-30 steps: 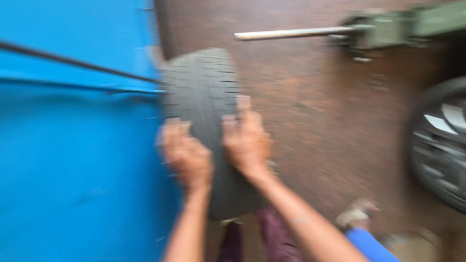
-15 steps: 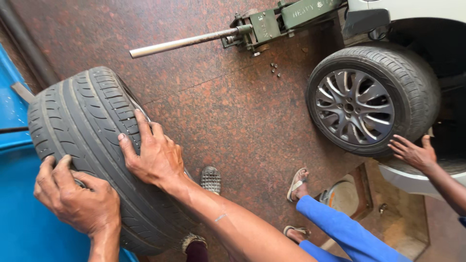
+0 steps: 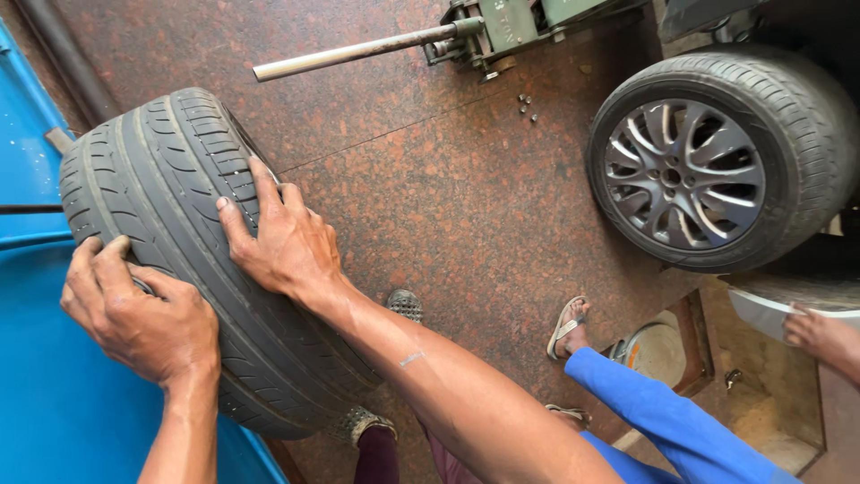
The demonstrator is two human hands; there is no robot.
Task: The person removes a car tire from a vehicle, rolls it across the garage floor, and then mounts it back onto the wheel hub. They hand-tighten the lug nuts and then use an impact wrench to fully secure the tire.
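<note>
Left hand: the left hand [image 3: 143,318] lies on the near edge of the loose tyre [image 3: 170,215], fingers curled over the tread and gripping its left shoulder, thumb side toward the blue surface [image 3: 54,403].
Right hand: the right hand [image 3: 282,237] is spread flat on the tread, fingers splayed and pointing up and left, palm pressing down; it is open rather than wrapped around anything.
Loose tyre: black, standing on its tread, leaning against the blue surface at the left, its lower edge on the reddish-brown speckled floor [image 3: 448,206]. 2 shoe toes [image 3: 405,303] of the wearer show just beside it.
Change in 0.5 s: both hands keep the same hold; the tyre sits at much the same spot against the blue surface, and the view has shifted only slightly.
Change in 1 s: then the picture was blurred and the tyre stood upright in mid-frame with both hands on top; now it lies further left and the view is sharp.
Fitted wheel: a tyre on a grey multi-spoke rim [image 3: 685,175] at the upper right, well apart from the loose tyre.
Jack: a green floor jack with a long metal handle [image 3: 358,52] at the top.
Other person: a blue sleeve-like leg [image 3: 663,421], a sandalled foot [image 3: 566,324], and a hand [image 3: 820,339] at the right edge, lower than before.
</note>
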